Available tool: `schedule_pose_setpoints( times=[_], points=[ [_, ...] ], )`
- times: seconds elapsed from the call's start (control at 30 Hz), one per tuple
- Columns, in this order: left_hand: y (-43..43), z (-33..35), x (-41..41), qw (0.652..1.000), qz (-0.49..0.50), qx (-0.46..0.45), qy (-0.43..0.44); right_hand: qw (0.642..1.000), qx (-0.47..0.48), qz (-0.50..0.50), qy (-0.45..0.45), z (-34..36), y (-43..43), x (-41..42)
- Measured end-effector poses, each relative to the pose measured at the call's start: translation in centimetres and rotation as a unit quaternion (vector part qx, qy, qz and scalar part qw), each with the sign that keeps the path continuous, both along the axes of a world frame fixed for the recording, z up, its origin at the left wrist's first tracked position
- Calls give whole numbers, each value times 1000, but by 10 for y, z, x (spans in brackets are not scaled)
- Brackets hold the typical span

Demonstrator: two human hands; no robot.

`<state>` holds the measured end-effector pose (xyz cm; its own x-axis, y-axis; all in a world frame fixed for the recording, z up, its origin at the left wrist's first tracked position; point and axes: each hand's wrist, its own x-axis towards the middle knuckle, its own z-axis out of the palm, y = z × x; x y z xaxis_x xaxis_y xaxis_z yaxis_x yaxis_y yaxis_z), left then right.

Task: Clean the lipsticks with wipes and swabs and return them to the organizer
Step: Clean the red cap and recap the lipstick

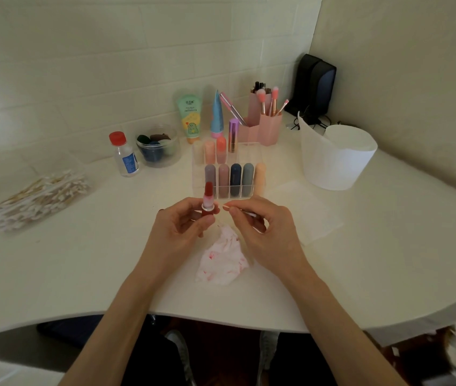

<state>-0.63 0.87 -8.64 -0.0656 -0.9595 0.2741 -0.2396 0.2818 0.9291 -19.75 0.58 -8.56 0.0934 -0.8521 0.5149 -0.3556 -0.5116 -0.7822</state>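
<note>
White tabletop (82, 274) fills a corner of pale tiled wall, and we see both hands raised just above its middle, near the front edge. Our left hand (182, 227) curls its fingers and thumb round the base of a red lipstick (208, 200), holding it upright with the bullet wound out. Our right hand (263, 229) pinches a thin cotton swab (244, 213) between thumb and forefinger, the other fingers loosely bent; the pinching fingertips sit just beside the tube, a small gap between them. Beneath the hands a crumpled wipe (222, 260) stained pink lies on the tabletop. Just behind the held lipstick stands the clear organizer (249, 154), with capped lipsticks (235, 179) upright in its front and back rows. A flat wipe (304, 213) lies to the right of the hands, a heap of swabs (40, 199) sits toward the left edge, and a small red-capped bottle (124, 154) stands left of the organizer.
</note>
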Motion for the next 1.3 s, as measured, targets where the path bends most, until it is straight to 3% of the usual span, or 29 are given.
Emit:
schedule_pose_setpoints(
  times=[0.17,0.33,0.57,0.73,0.87,1.3],
  points=[
    [-1,0,1,1000,12,-22,-4,1000,-8,-27,-5,0,-1,0],
    [0,3,-3,997,62,-36,9,993,6,-116,-10,-2,-6,-7],
    [-5,11,-10,971,174,-48,-157,968,84,-234,-19,-3,-9,-19],
    [-15,23,-12,940,211,9,-266,960,103,-260,-24,-2,-9,-21],
    [-17,20,-12,930,211,10,-301,958,107,-265,-25,0,-8,-20],
    [-20,8,-17,942,191,30,-273,956,122,-266,-18,1,-7,-19]
  ],
)
